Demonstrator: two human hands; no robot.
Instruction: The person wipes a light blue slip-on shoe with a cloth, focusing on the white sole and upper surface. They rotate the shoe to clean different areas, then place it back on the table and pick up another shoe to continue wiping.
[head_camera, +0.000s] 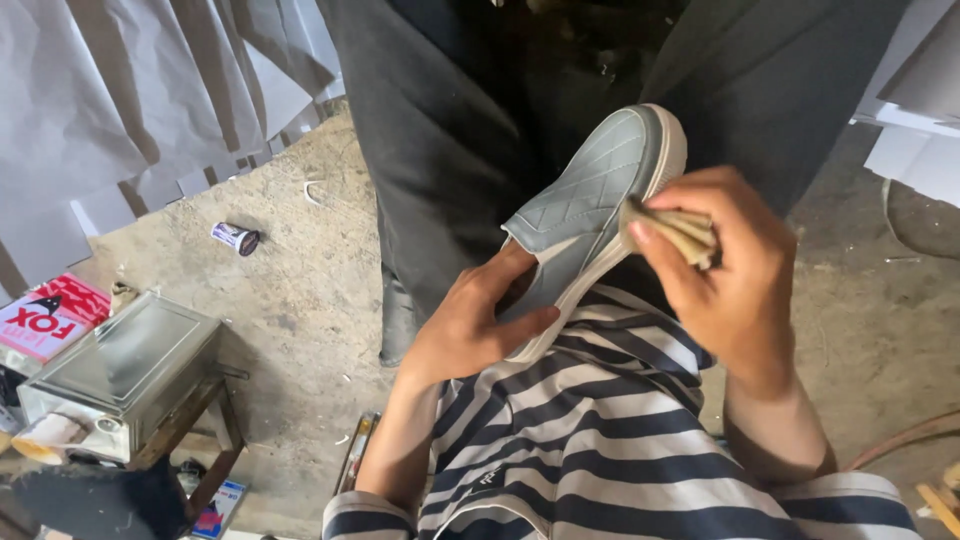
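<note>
Head view: a grey slip-on shoe (590, 200) with a white sole lies on the person's lap. The left hand (470, 325) curls around its heel end, thumb inside the opening. The right hand (725, 270) pinches a folded tan cloth (680, 232) against the sole near the toe.
</note>
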